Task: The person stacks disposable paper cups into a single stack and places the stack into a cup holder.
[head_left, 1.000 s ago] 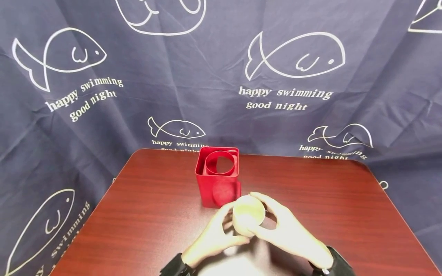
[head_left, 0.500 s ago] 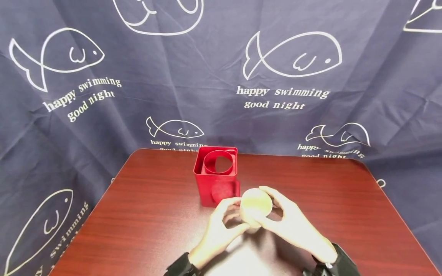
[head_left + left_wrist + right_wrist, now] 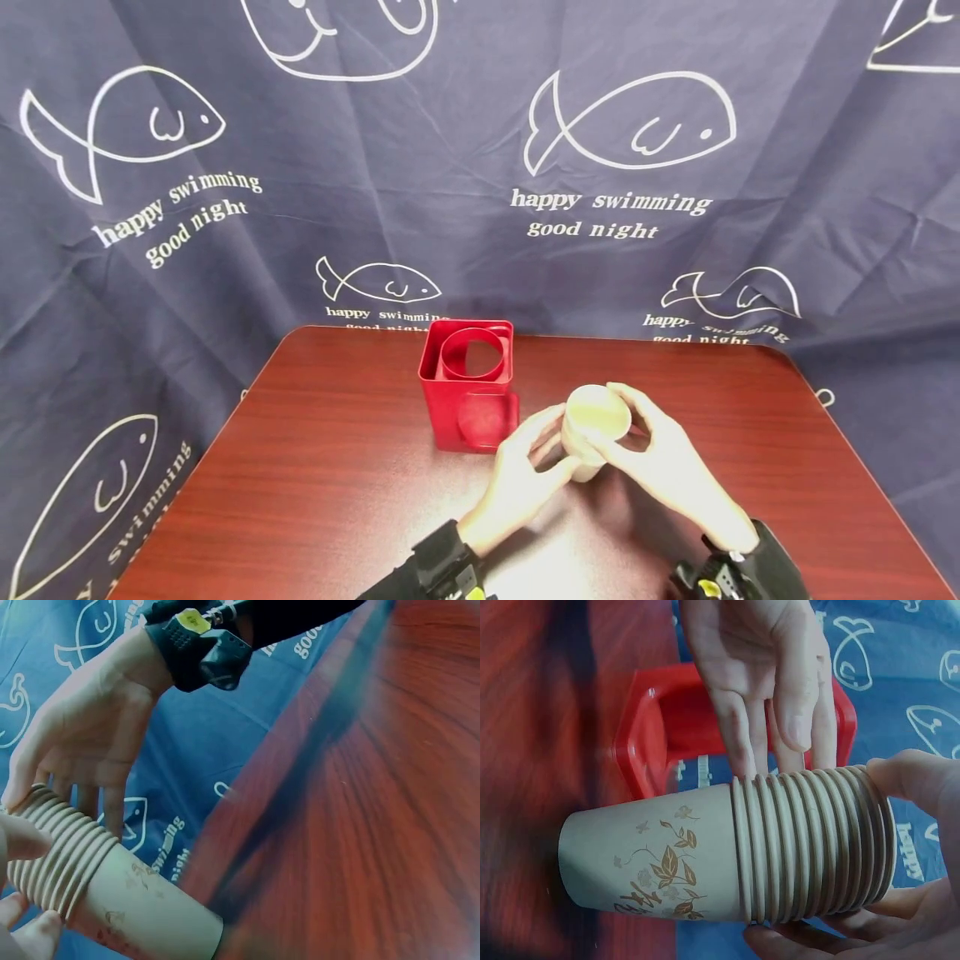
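Observation:
A nested stack of beige paper cups (image 3: 592,425) with a leaf print (image 3: 727,855) is held just above the table, mouth up and tilted. My left hand (image 3: 551,442) grips the ribbed rims from the left, and its fingers (image 3: 765,675) reach over the stack in the right wrist view. On the other side my right hand (image 3: 645,429) curls round the same rims, thumb (image 3: 922,795) on the rim end. The left wrist view shows the stack (image 3: 112,889) with the right hand (image 3: 90,742) on it. A red square holder (image 3: 468,387) with a round opening stands just left of the stack.
The dark red wooden table (image 3: 315,467) has rounded far corners. A navy cloth with white fish prints (image 3: 630,125) hangs behind it and drapes round both sides. The red holder (image 3: 667,727) stands close behind the left fingers.
Both hands have carried the cup stack away from my body and to the right, from in front of the red holder to its right side.

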{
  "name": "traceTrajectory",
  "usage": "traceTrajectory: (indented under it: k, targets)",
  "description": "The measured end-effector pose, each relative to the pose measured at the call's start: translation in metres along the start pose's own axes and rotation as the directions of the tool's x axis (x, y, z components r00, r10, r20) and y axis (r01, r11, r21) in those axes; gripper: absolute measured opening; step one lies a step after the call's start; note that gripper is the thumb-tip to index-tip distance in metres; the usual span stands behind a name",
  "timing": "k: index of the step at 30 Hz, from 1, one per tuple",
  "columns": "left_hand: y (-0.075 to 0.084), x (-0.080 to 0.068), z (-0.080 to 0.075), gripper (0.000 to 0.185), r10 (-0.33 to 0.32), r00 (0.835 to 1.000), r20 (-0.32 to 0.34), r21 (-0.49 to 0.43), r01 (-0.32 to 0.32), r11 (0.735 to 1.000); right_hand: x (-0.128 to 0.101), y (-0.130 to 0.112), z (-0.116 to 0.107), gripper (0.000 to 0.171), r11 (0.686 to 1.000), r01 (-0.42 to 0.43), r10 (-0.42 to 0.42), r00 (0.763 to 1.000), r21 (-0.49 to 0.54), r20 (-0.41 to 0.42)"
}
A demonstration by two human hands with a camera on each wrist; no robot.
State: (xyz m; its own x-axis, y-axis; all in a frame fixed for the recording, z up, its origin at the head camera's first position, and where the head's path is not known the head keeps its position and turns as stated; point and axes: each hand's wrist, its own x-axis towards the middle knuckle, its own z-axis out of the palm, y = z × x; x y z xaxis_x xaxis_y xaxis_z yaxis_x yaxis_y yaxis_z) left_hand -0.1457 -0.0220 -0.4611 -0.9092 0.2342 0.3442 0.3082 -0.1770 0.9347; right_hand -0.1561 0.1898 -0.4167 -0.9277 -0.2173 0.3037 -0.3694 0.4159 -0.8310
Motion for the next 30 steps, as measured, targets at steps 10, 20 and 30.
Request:
traceTrajectory:
  k: [10, 20, 30]
  targets:
    - [-0.009, 0.028, 0.023, 0.063, -0.009, 1.0, 0.026, -0.048, 0.01, 0.999, 0.012, 0.013, -0.023, 0.067, 0.999, -0.02, 0.019, 0.999, -0.029, -0.046]
    - [-0.011, 0.047, 0.041, 0.07, -0.069, 0.995, 0.069, -0.096, 0.076, 0.993, 0.018, 0.024, -0.038, 0.066, 0.995, -0.026, 0.018, 0.997, -0.101, -0.078]
    - [-0.009, 0.053, 0.034, 0.084, -0.11, 0.968, 0.226, 0.127, 0.083, 0.988, 0.019, 0.025, -0.044, 0.068, 0.989, -0.077, 0.066, 0.994, -0.126, -0.088]
